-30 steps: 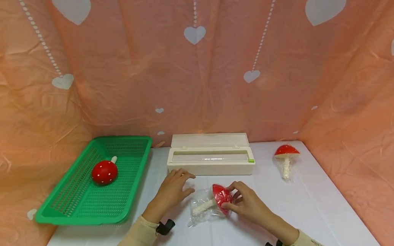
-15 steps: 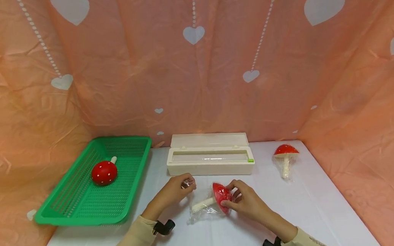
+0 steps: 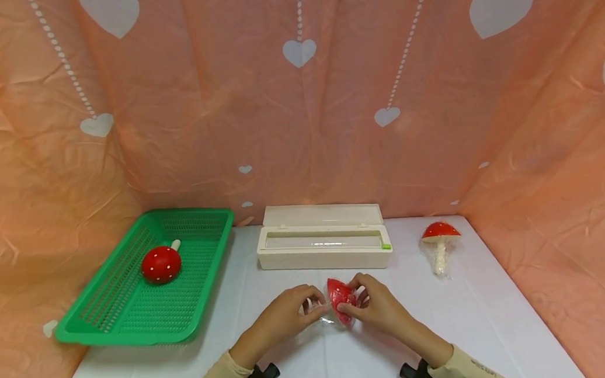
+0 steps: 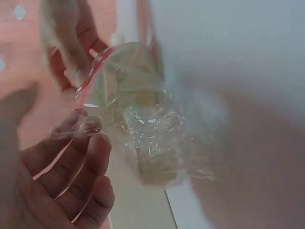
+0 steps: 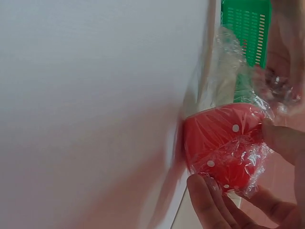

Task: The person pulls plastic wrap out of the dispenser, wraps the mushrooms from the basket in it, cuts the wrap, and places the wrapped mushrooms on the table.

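A toy mushroom with a white-dotted red cap (image 3: 339,300), in clear plastic wrap, lies on its side at the front middle. My right hand (image 3: 379,306) grips the wrapped cap between thumb and fingers, as the right wrist view shows. At the stem side, my left hand (image 3: 292,315) has its fingers curled at the loose plastic wrap (image 4: 152,129), holding a glinting edge of it. The left hand hides the stem in the head view. In the left wrist view, the pale underside of the cap (image 4: 133,62) shows through the film.
A long cream wrap dispenser (image 3: 324,259), lid raised, stands behind the hands. On the left, a green basket (image 3: 206,313) contains an unwrapped red mushroom (image 3: 161,265). Another wrapped mushroom (image 3: 440,248) lies back right. White cloth (image 3: 481,329) covers the table, and a pink curtain (image 3: 256,128) rises behind.
My left hand closed its fingers on a glinting bit of wrap, then moved right and forward-down to the mushroom's stem, covering it. The right hand keeps its grip on the cap.
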Motion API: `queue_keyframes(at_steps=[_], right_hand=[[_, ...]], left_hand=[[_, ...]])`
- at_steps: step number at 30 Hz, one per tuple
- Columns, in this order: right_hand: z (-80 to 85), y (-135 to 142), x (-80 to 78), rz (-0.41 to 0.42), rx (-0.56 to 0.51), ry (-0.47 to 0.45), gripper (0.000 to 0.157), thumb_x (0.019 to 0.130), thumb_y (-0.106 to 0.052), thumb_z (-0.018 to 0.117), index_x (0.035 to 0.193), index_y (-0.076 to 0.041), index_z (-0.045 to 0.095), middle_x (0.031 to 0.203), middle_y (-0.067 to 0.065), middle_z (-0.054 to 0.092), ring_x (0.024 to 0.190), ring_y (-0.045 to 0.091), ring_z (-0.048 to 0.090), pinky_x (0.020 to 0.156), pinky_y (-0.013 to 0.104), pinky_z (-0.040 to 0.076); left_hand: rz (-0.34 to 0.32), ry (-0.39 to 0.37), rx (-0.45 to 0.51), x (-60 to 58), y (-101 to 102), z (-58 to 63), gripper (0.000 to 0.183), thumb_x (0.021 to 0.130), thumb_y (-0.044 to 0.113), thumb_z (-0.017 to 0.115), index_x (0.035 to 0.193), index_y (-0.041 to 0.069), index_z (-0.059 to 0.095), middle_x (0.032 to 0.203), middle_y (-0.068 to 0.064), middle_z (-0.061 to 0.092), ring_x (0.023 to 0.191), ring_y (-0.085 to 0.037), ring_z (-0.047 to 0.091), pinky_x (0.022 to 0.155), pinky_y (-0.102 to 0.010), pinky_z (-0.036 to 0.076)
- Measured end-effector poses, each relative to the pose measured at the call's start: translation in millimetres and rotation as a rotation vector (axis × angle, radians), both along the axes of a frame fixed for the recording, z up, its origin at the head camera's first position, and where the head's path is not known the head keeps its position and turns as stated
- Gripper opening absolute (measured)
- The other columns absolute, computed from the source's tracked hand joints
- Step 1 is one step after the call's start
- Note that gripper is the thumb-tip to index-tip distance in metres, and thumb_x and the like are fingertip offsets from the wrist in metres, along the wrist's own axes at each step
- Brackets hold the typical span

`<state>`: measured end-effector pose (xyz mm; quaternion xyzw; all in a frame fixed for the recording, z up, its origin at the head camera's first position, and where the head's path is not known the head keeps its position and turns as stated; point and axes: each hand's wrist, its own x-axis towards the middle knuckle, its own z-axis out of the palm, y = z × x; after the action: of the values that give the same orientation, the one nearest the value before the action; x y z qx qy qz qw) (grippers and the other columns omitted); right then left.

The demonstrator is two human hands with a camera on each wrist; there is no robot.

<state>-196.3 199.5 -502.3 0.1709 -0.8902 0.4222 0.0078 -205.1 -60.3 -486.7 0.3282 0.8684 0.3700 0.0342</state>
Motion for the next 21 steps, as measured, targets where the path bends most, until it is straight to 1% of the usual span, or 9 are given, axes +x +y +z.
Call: queue_keyframes(at_steps=[3, 5, 7, 9, 12, 15, 16, 18, 21], right_hand=[[0.2, 0, -1.1, -0.004, -0.006, -0.012, 0.038, 0.087, -0.025, 0.092, 0.107, -0.013, 0.063, 0.100, 0.000, 0.064, 0.082, 0.013, 0.065, 0.067, 0.024, 0.056], [0.0, 1, -1.7, -0.002, -0.011, -0.016, 0.038, 0.087, -0.025, 0.092, 0.107, -0.013, 0.063, 0.101, 0.000, 0.065, 0.082, 0.013, 0.066, 0.068, 0.024, 0.056], [-0.2, 2, -2.1, -0.001, -0.016, -0.016, 0.038, 0.087, -0.025, 0.092, 0.108, -0.013, 0.063, 0.101, 0.000, 0.065, 0.082, 0.012, 0.066, 0.069, 0.024, 0.057], [-0.2, 2, -2.2, -0.001, -0.018, -0.020, 0.038, 0.087, -0.025, 0.092, 0.108, -0.013, 0.063, 0.102, 0.000, 0.066, 0.083, 0.012, 0.066, 0.070, 0.024, 0.057], [-0.2, 3, -2.2, 0.001, -0.026, -0.020, 0.039, 0.087, -0.025, 0.093, 0.108, -0.013, 0.063, 0.101, 0.000, 0.066, 0.083, 0.013, 0.066, 0.069, 0.024, 0.057], [0.0, 2, -2.1, 0.000, -0.038, -0.016, 0.039, 0.086, -0.025, 0.093, 0.108, -0.012, 0.063, 0.100, 0.001, 0.066, 0.082, 0.013, 0.066, 0.069, 0.024, 0.057], [-0.1, 2, -2.3, 0.002, -0.040, -0.013, 0.039, 0.086, -0.025, 0.093, 0.108, -0.012, 0.063, 0.100, 0.001, 0.066, 0.082, 0.013, 0.066, 0.069, 0.024, 0.057], [0.0, 2, -2.2, 0.004, -0.046, -0.008, 0.040, 0.086, -0.024, 0.094, 0.107, -0.011, 0.063, 0.100, 0.002, 0.066, 0.081, 0.014, 0.066, 0.069, 0.024, 0.056], [-0.1, 1, -2.4, 0.005, -0.045, -0.003, 0.040, 0.085, -0.024, 0.094, 0.107, -0.010, 0.063, 0.100, 0.002, 0.066, 0.081, 0.015, 0.066, 0.068, 0.024, 0.056]], left_hand=[[-0.005, 0.003, -0.037, 4.7, 1, -1.5, 0.024, 0.112, 0.031, 0.059, 0.111, 0.016, 0.078, 0.096, 0.011, 0.070, 0.086, -0.001, 0.059, 0.080, -0.029, 0.055], [-0.010, 0.014, -0.047, 5.0, 1, -2.4, 0.026, 0.112, 0.027, 0.058, 0.111, 0.014, 0.080, 0.097, 0.009, 0.072, 0.086, -0.002, 0.060, 0.081, -0.030, 0.055], [-0.013, 0.041, -0.037, 4.3, 2, -4.4, 0.017, 0.108, 0.021, 0.066, 0.109, 0.013, 0.081, 0.095, 0.007, 0.072, 0.085, -0.003, 0.060, 0.080, -0.028, 0.054], [0.007, 0.086, -0.041, 3.7, 4, -7.4, 0.009, 0.100, 0.021, 0.078, 0.104, 0.014, 0.079, 0.090, 0.007, 0.068, 0.083, -0.004, 0.058, 0.076, -0.025, 0.051], [0.076, 0.211, -0.087, 3.2, 9, -12.6, 0.026, 0.086, 0.027, 0.092, 0.092, 0.017, 0.069, 0.083, 0.008, 0.057, 0.079, -0.008, 0.053, 0.069, -0.023, 0.045], [0.176, 0.315, -0.168, 4.0, 16, -16.7, 0.045, 0.078, 0.035, 0.097, 0.085, 0.019, 0.055, 0.081, 0.007, 0.048, 0.076, -0.012, 0.050, 0.065, -0.024, 0.039], [0.207, 0.326, -0.190, 4.1, 19, -17.9, 0.048, 0.077, 0.037, 0.097, 0.086, 0.019, 0.053, 0.081, 0.007, 0.047, 0.075, -0.013, 0.050, 0.063, -0.025, 0.038], [0.263, 0.307, -0.219, 4.5, 23, -19.5, 0.050, 0.077, 0.039, 0.097, 0.092, 0.017, 0.055, 0.085, 0.005, 0.049, 0.076, -0.016, 0.051, 0.062, -0.026, 0.039], [0.312, 0.251, -0.241, 3.6, 28, -21.1, 0.050, 0.078, 0.039, 0.095, 0.105, 0.013, 0.061, 0.091, 0.001, 0.060, 0.077, -0.018, 0.057, 0.062, -0.029, 0.044]])
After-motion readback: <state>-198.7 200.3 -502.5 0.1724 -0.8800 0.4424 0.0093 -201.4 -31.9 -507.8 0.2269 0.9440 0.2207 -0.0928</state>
